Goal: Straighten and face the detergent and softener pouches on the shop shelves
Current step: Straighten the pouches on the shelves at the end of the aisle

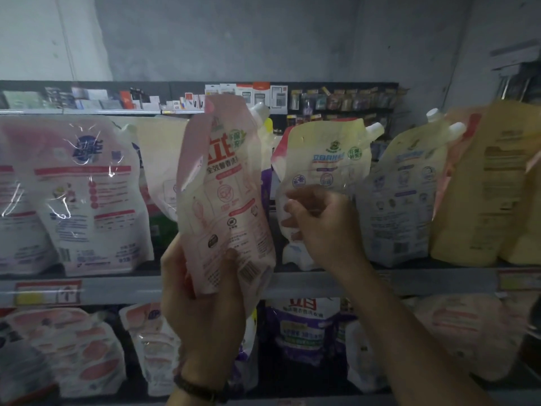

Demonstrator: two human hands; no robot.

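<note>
Left hand point(202, 291) grips the pink pouch point(225, 183) by its base, hiding pouches behind. At three o'clock, the right hand point(319, 227) pinches a yellow pouch point(322, 148) on the grey shelf point(307, 284). Concrete wall point(234, 39) at twelve.

Upper shelf point(322, 284): white pouch point(87, 194), pale yellow pouch point(325, 159), blue-white pouch point(401, 206) and yellow pouch point(480, 194), all upright (spouts top right).
Lower shelf point(503, 398): pink-printed pouches point(73, 347), purple pouch point(304, 326).
Upper rail: price tag point(48, 293), left.

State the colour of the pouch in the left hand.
Pale pink pouch with red lettering, gripped by the left hand; head view.
</note>
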